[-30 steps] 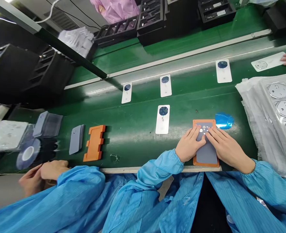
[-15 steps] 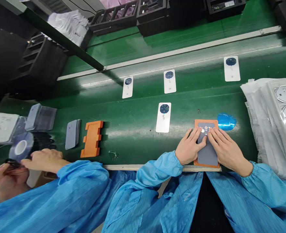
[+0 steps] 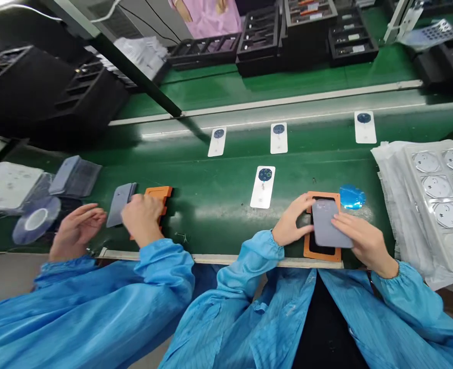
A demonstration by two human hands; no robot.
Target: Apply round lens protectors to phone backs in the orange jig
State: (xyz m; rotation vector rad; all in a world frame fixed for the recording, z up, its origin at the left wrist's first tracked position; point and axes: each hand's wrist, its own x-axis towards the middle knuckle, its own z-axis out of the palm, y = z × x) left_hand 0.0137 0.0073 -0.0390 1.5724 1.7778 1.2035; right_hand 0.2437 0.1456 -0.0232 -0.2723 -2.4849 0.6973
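Note:
My right hand (image 3: 361, 240) grips a grey phone back panel (image 3: 328, 225) by its right edge, fingers on top. The panel is tilted over an orange fixture (image 3: 322, 255), whose dark middle shows beneath it. My left hand (image 3: 292, 221) is at the fixture's left side, fingers and thumb apart; the fingertips are near its upper left corner and the thumb near the panel's edge. Whether the thumb touches the panel I cannot tell. A round blue film (image 3: 352, 197) lies just right of the fixture. Beyond my left hand lies a white card with a dark camera-shaped print (image 3: 263, 187).
Three more white cards (image 3: 279, 138) lie farther back. On the right, a clear tray of round parts (image 3: 437, 187) rests on white sheets. At left, a co-worker's hands (image 3: 144, 218) are by another orange fixture (image 3: 159, 192), grey panels (image 3: 121, 205) and a tape roll (image 3: 36, 220).
The grey panel, earlier flat in the fixture under both hands, is now raised and tilted in my right hand. My left hand has come off it. The co-worker's hands have moved toward the panels.

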